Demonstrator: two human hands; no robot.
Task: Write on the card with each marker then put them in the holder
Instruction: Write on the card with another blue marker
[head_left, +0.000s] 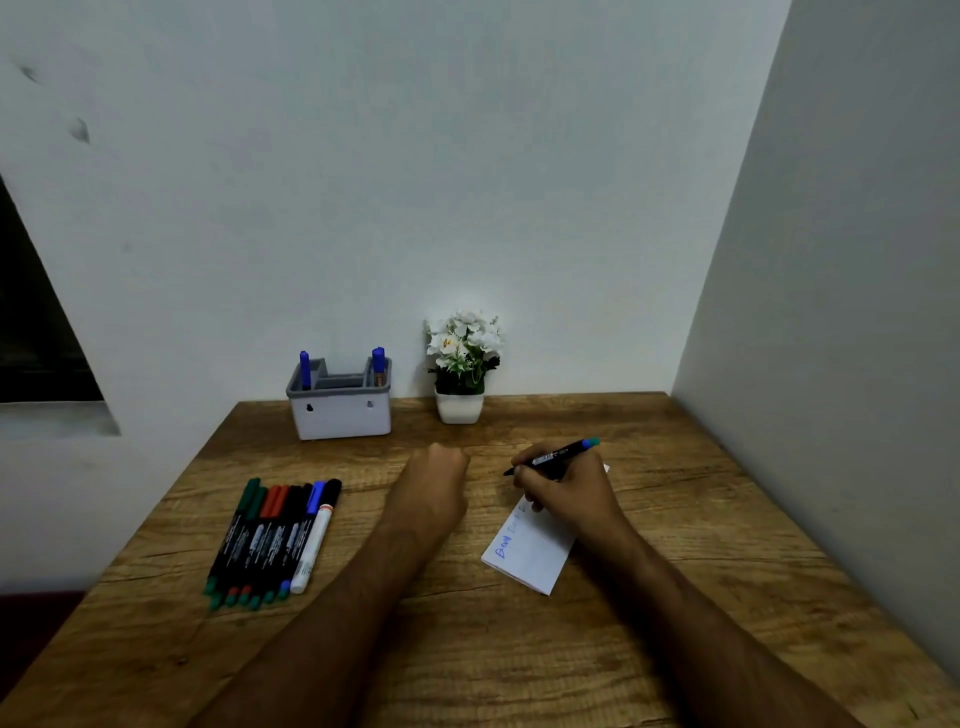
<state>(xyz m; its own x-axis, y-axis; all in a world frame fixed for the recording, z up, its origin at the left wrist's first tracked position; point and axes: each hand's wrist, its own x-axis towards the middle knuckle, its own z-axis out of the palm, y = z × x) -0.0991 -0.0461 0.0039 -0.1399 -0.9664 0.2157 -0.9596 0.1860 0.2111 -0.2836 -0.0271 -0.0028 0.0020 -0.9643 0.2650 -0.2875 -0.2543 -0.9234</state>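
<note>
My right hand (563, 491) grips a black marker (558, 454) with a blue-green end, its tip pointing left just past the far edge of the white card (527, 558). The card lies on the table under that hand and carries blue writing. My left hand (434, 480) is curled into a fist on the table to the left of the card; whether it holds anything is hidden. A row of several markers (275, 538) lies at the left. The grey and white holder (340, 413) stands at the back with two blue-capped markers (378, 364) upright in it.
A white pot of white flowers (461, 371) stands against the back wall, right of the holder. The wooden table (519, 660) meets a wall on its right side. Its left edge drops off beside the marker row.
</note>
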